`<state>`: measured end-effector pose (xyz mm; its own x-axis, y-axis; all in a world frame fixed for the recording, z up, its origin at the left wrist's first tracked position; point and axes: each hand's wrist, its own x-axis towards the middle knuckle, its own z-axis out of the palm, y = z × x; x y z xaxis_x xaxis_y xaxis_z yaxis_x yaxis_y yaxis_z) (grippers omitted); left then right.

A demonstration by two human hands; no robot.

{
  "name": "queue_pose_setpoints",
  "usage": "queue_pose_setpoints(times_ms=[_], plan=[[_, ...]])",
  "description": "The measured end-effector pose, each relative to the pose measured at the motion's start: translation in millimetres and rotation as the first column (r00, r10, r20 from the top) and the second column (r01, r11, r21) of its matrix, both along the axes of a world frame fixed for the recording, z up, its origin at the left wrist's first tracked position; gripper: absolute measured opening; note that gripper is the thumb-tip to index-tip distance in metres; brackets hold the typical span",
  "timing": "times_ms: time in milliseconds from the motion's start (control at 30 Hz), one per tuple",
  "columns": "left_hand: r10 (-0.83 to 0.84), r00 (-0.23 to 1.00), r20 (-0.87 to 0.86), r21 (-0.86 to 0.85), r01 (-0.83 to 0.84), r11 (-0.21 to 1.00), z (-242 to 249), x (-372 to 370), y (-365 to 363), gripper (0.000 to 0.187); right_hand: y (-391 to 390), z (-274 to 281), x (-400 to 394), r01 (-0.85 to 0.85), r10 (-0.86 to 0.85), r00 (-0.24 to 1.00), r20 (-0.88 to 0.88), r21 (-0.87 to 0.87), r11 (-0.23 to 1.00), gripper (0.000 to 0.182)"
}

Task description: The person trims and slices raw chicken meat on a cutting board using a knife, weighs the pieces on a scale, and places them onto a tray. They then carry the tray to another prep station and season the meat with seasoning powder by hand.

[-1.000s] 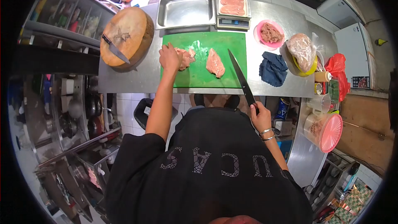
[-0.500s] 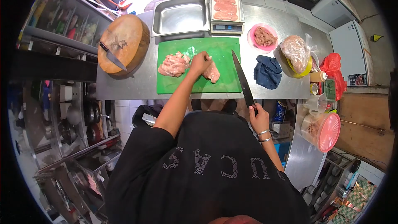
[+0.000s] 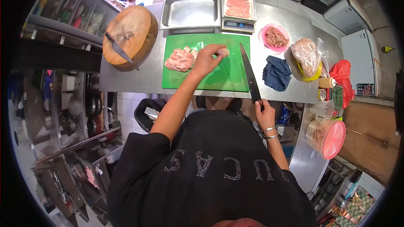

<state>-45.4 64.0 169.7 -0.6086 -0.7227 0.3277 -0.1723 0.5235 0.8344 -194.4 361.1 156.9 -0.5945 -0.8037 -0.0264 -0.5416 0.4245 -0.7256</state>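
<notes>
My left hand (image 3: 207,58) is closed on a raw chicken piece (image 3: 222,52) and holds it just over the green cutting board (image 3: 229,75). Only the end of that piece shows past my fingers. A pile of raw chicken (image 3: 180,59) lies on the left part of the board, apart from my hand. My right hand (image 3: 265,114) grips the handle of a long chef's knife (image 3: 248,71), near the counter's front edge. Its blade runs up across the right side of the board, tip pointing away from me.
A round wooden chopping block (image 3: 134,33) with a small knife (image 3: 118,47) sits at left. Behind the board stand a steel tray (image 3: 190,10) and a scale carrying a tray of chicken cutlets (image 3: 238,3). A pink bowl of meat (image 3: 275,38), blue cloth (image 3: 276,72) and bagged meat (image 3: 306,54) lie right.
My left hand left the chicken pile at the board's left, reached right to the single piece, and now has it picked up. The knife hand has barely moved.
</notes>
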Motion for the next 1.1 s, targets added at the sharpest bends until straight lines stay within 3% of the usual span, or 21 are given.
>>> queue_pose_setpoints(times_ms=[33,100,167,300,433,500,533,633,833,933,1000,1100], plan=[[-0.034,0.999,-0.021,-0.187,0.029,0.982,-15,4,0,0.024,-5,-1,-1,-0.008,0.008,1.0,0.002,0.003,1.0,0.025],[-0.034,0.998,0.058,-0.216,0.046,0.975,-69,26,8,0.015,-14,-6,0,-0.047,0.047,0.999,-0.003,-0.008,0.999,0.025],[-0.086,0.947,0.31,-0.299,0.183,0.937,-126,48,24,0.02,-21,-8,3,-0.062,0.062,0.998,0.004,0.009,0.998,0.026],[0.0,0.983,0.183,-0.435,0.081,0.897,-126,63,50,0.023,-33,-11,14,-0.187,0.177,0.982,0.07,0.166,0.968,0.027],[0.038,0.987,0.156,-0.411,0.03,0.911,-132,71,58,0.021,-51,-23,23,-0.296,0.302,0.953,-0.007,0.18,0.938,0.023],[0.044,0.977,0.208,-0.255,0.011,0.967,-129,74,61,0.02,-58,-24,25,-0.332,0.351,0.936,-0.029,0.258,0.907,0.023],[0.046,0.977,0.207,-0.256,0.009,0.967,-124,73,62,0.02,-61,-21,26,-0.334,0.353,0.935,-0.03,0.258,0.907,0.023],[0.17,0.976,0.14,-0.224,-0.136,0.965,-116,63,62,0.02,-67,-17,28,-0.34,0.367,0.929,-0.034,0.309,0.888,0.023],[0.199,0.941,0.273,-0.204,-0.146,0.968,-125,46,54,0.027,-64,-15,30,-0.305,0.328,0.943,-0.047,0.264,0.915,0.022],[0.264,0.916,0.3,-0.155,-0.227,0.962,-130,35,52,0.025,-61,-13,27,-0.283,0.303,0.951,-0.06,0.23,0.931,0.022],[0.398,0.847,0.352,-0.157,-0.365,0.918,-127,26,53,0.022,-59,-12,26,-0.271,0.292,0.955,-0.045,0.255,0.928,0.023],[0.364,0.798,0.48,-0.13,-0.345,0.929,-116,16,52,0.025,-56,-9,27,-0.252,0.27,0.962,-0.039,0.248,0.935,0.024]])
